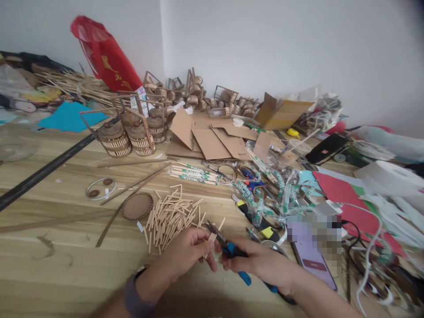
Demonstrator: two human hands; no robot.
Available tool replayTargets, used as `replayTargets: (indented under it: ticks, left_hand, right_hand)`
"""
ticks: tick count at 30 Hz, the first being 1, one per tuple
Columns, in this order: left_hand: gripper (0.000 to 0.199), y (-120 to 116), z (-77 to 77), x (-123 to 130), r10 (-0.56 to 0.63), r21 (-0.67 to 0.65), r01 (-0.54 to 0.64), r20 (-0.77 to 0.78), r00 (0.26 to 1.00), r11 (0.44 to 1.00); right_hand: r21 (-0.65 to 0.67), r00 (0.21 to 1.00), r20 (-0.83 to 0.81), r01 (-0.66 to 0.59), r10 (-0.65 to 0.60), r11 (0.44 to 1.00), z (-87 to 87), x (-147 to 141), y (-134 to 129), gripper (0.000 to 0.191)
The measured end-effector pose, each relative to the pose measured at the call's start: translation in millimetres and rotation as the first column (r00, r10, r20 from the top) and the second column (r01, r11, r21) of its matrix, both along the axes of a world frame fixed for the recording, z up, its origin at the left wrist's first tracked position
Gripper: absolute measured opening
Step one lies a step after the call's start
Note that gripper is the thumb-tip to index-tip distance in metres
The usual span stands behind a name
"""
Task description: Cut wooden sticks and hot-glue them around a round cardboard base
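My left hand [190, 251] pinches a few short wooden sticks [212, 237] between thumb and fingers. Closed around blue-and-black-handled pliers [228, 247], my right hand [258, 258] keeps their dark pointed jaws beside those sticks. I cannot make out whether the jaws touch the wood. Just beyond my left hand lies a loose pile of short wooden sticks [170, 216]. A round brown disc with a ridged rim [136, 206] sits at the pile's left.
Wrapped chopsticks [194, 174] lie behind the pile, with cardboard pieces [215, 141] farther back. Small lidded baskets with handles [114, 139] stand at back left. A utility knife [256, 218], torn wrappers [255, 201] and a phone [313, 256] are on the right.
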State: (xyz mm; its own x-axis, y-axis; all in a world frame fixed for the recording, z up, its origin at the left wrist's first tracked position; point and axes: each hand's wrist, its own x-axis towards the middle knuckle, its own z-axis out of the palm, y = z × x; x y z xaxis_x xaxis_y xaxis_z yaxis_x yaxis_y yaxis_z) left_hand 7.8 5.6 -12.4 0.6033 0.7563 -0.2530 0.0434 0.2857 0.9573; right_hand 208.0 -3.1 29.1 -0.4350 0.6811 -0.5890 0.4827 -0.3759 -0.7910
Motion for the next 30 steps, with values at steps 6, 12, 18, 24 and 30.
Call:
replayTargets:
  ticks: [6, 12, 18, 24, 30]
  left_hand:
    - [0.038, -0.7, 2.4, 1.4, -0.007, -0.005, 0.007, -0.008, 1.0, 1.0]
    - [0.045, 0.0, 2.4, 2.6, -0.014, -0.011, 0.013, -0.023, 1.0, 1.0]
    - [0.047, -1.0, 4.0, 2.5, -0.028, 0.009, 0.029, -0.06, 0.998, 1.0]
    - [0.047, -2.8, -0.4, 2.6, -0.021, 0.029, 0.024, -0.108, 0.994, 0.999]
    - [0.041, -4.4, -1.6, 2.0, 0.009, 0.08, 0.005, -0.163, 0.987, 0.997]
  right_hand:
    - [-0.002, 1.0, -0.012, -0.002, 0.002, 1.0, -0.2, -4.9, 3.3, 0.027]
    - [-0.002, 1.0, 0.005, -0.002, 0.002, 1.0, -3.9, -6.3, 1.4, 0.024]
    - [0.086, 0.999, 0.038, -0.015, 0.012, 0.996, -7.5, -7.0, -2.1, 0.019]
    - [0.36, 0.988, 0.126, -0.13, 0.09, 0.924, -12.5, -11.7, -3.8, 0.022]
    - [0.386, 0.996, 0.089, -0.056, 0.023, 0.921, -20.8, -12.4, -5.9, 0.014]
